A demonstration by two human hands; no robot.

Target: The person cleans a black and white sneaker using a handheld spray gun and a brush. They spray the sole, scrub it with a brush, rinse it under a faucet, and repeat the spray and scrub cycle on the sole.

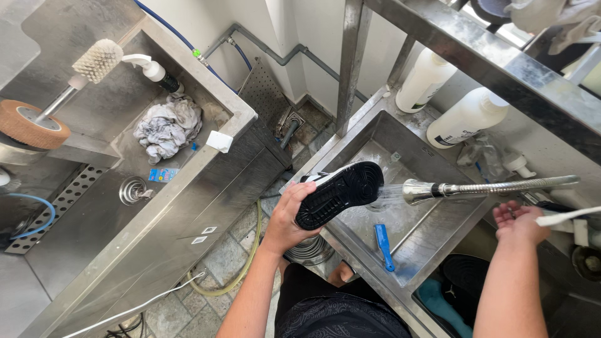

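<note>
Left hand (289,216) grips shoe (339,193), sole up, over the sink (432,231) so the sprayer (426,189) rinses it. Right hand (518,222) fingers loosely open by a white handle (566,216), holding nothing clearly.

The left hand (289,216) held a shoe (339,193) sole-up over the near rim of the right sink (366,134). The sprayer (432,188) reached in from the right, its head just beside the shoe's toe, with water running between them. A small brush (384,246) lay in that sink, below the sprayer. The right hand (519,223) was well to the right, under the sprayer's hose. Two bottles (464,118) lay behind the sink, on its back ledge. To the left, across a strip of floor with a hose (241,269), stood the left sink (188,188), with a rag (168,127) in it. A brush head (97,60) and a wheel (26,124) stood at its far left.
</note>
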